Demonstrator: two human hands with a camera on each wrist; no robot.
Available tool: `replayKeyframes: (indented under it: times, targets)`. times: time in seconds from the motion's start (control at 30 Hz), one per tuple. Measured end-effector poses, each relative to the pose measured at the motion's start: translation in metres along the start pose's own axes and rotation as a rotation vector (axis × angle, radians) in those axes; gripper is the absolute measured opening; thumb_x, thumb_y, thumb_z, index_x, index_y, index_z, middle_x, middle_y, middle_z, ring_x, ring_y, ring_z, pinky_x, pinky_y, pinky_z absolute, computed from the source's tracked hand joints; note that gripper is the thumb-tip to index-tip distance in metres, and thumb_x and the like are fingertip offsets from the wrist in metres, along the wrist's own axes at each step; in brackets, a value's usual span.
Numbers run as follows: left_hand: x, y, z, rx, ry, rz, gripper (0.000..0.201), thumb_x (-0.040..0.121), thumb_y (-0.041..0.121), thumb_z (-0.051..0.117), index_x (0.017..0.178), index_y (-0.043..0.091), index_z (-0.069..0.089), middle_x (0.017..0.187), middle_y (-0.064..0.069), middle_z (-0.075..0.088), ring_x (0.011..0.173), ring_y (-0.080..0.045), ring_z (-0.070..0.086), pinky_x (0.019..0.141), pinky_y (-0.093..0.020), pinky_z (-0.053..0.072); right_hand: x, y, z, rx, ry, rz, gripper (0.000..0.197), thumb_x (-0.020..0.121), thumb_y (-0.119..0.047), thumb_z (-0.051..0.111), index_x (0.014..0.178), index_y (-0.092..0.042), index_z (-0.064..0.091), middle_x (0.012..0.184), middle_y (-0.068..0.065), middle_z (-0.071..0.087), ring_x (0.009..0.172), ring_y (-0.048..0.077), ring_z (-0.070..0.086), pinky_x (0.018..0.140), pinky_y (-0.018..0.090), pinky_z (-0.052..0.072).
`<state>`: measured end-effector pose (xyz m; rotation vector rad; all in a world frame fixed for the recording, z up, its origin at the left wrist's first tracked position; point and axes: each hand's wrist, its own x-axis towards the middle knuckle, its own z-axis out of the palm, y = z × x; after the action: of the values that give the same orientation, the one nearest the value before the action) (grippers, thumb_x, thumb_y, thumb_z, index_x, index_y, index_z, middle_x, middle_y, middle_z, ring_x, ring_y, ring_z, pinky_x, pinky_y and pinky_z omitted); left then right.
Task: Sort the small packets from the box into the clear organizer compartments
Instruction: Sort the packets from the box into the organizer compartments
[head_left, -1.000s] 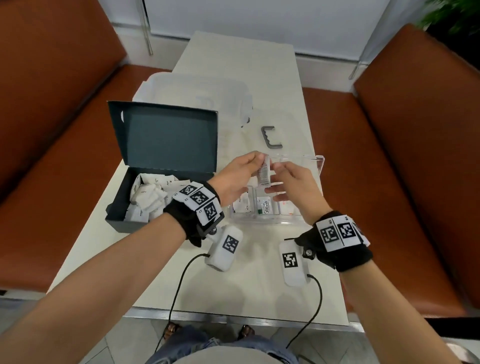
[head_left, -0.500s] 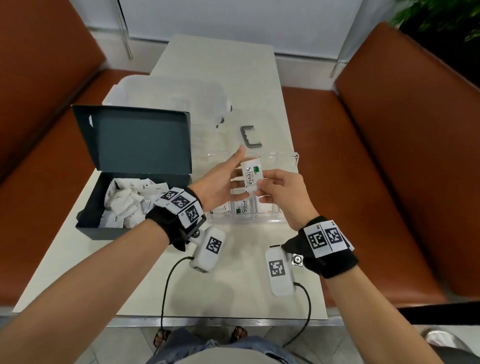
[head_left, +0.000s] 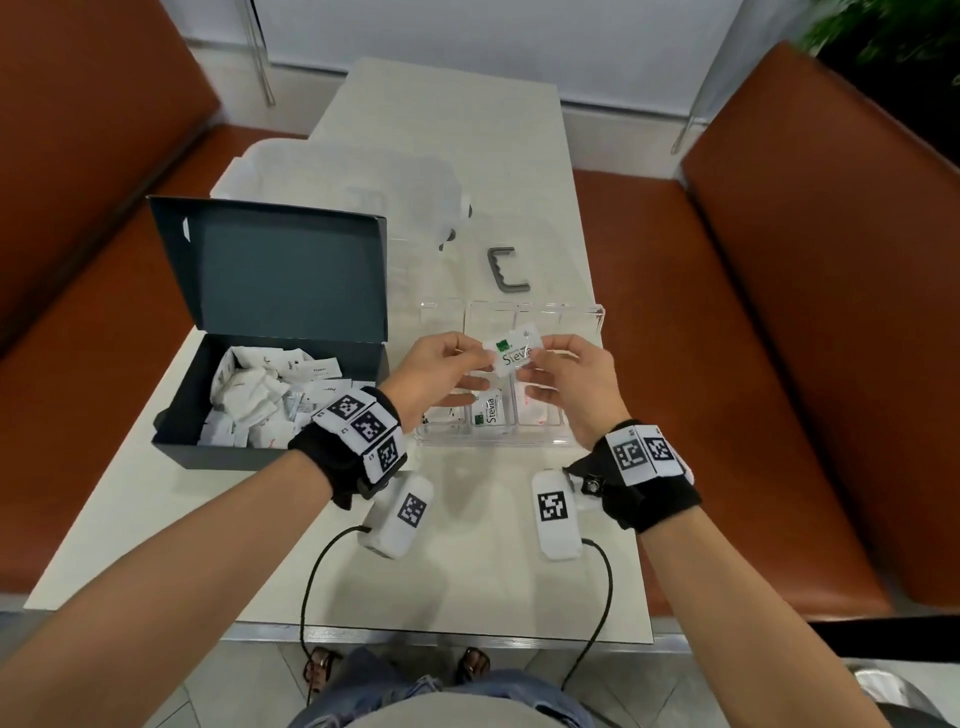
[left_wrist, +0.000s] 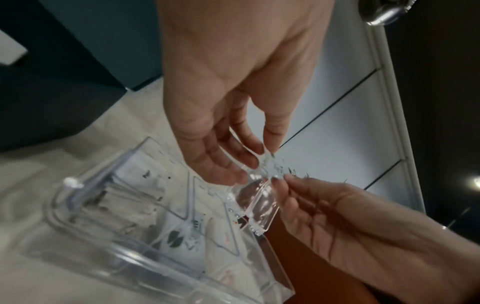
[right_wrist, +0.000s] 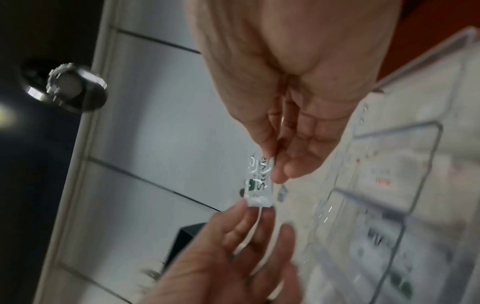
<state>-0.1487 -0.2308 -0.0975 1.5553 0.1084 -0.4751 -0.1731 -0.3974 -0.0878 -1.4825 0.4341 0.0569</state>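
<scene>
A white Stevia packet (head_left: 511, 353) with a green logo is held crosswise above the clear organizer (head_left: 597, 318). My left hand (head_left: 485, 359) pinches its left end and my right hand (head_left: 531, 358) pinches its right end. In the left wrist view the packet (left_wrist: 259, 203) shows its shiny underside below my left fingers (left_wrist: 249, 162). In the right wrist view my right fingers (right_wrist: 270, 164) nip the packet (right_wrist: 259, 183) at its top edge. The open dark box (head_left: 270, 270) at the left holds several white packets (head_left: 260, 395). Another Stevia packet (head_left: 488, 413) lies in the organizer's near middle compartment.
A grey C-shaped handle (head_left: 508, 270) lies behind the organizer, and a translucent plastic bin (head_left: 343, 182) stands behind the box. Two white tagged pods (head_left: 400, 512) (head_left: 556, 514) with black cables hang below my wrists. Orange benches (head_left: 810, 312) flank the table.
The packet has turned from upright to lying crosswise. My left hand, which was loosely beside it, now pinches its left end while the right keeps the other end.
</scene>
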Motion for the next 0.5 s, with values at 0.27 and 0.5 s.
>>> replayKeyframes:
  times: [0.27, 0.5]
  targets:
    - [-0.003, -0.008, -0.022, 0.075, 0.092, -0.035, 0.016, 0.097, 0.018, 0.058, 0.108, 0.01, 0.066, 0.099, -0.001, 0.07, 0.079, -0.013, 0.067, 0.072, -0.025, 0.054, 0.029, 0.021, 0.022, -1.087, -0.215, -0.205, 0.018, 0.091, -0.01, 0.057, 0.106, -0.01, 0.067, 0.102, 0.011, 0.065, 0.084, 0.02, 0.06, 0.075, 0.026, 0.047]
    - [-0.01, -0.008, -0.031, 0.071, 0.096, -0.03, 0.014, 0.098, 0.016, 0.056, 0.105, 0.011, 0.067, 0.092, 0.002, 0.071, 0.075, -0.012, 0.067, 0.069, -0.023, 0.055, 0.033, 0.036, 0.034, -1.436, -0.251, -0.351, 0.021, 0.091, -0.005, 0.051, 0.11, -0.012, 0.059, 0.103, 0.013, 0.065, 0.096, 0.033, 0.06, 0.077, 0.033, 0.042]
